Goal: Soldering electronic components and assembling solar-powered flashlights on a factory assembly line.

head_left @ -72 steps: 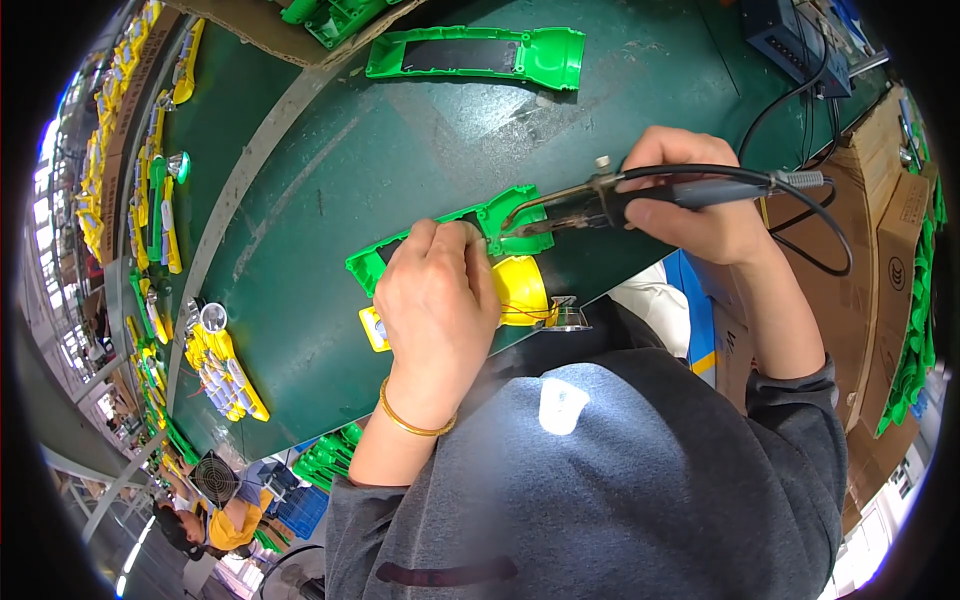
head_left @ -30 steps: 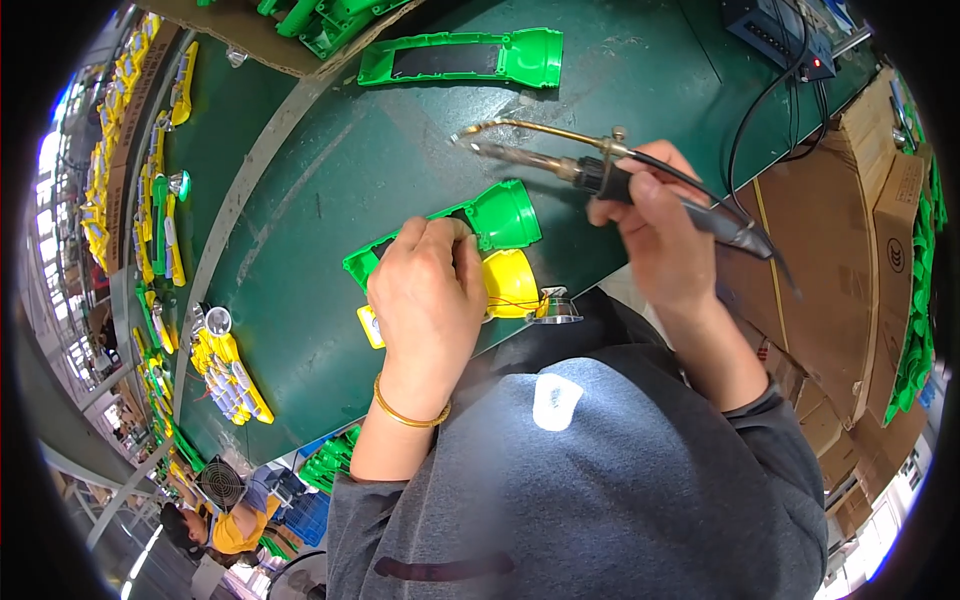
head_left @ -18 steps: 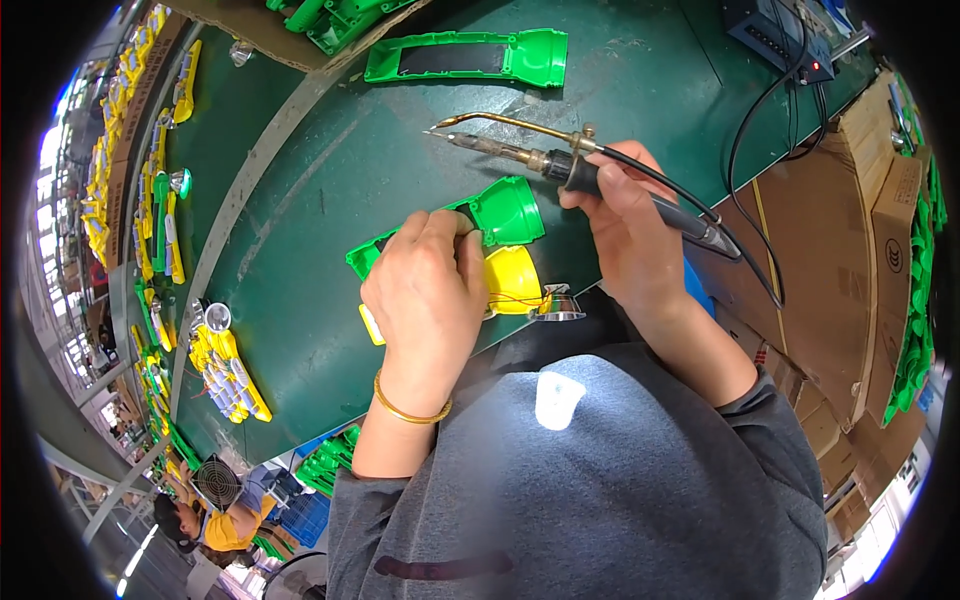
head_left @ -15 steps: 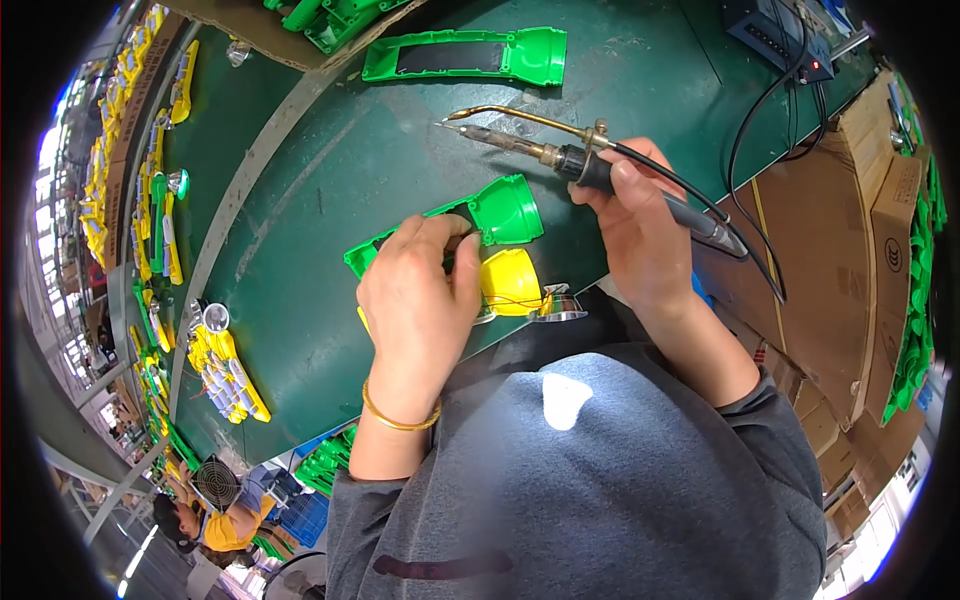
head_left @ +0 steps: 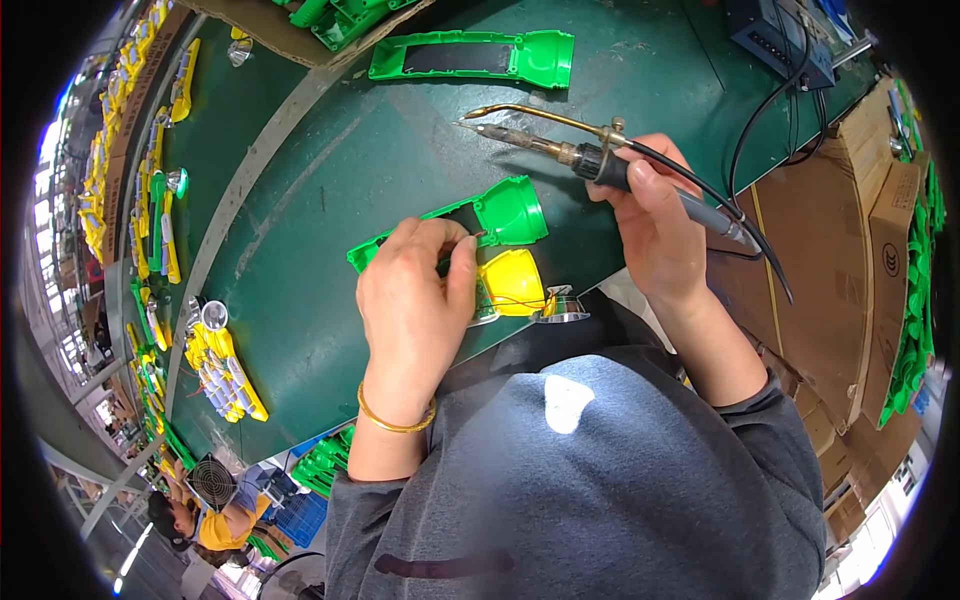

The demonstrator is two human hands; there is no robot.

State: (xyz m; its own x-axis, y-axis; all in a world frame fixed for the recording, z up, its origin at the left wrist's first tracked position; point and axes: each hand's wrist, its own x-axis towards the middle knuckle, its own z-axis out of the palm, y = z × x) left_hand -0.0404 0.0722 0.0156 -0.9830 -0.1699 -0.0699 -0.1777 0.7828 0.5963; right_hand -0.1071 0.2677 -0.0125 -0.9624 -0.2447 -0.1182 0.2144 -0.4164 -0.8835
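Brown cardboard, blue crate, black fan

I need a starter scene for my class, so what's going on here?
The person's left hand covers part of the nearer green flashlight casing half. The right hand grips a soldering iron, its tip away from the casing. Beside that casing lies a yellow casing, thin wires across it and a silver reflector nearby. A second green casing half lies farther back.
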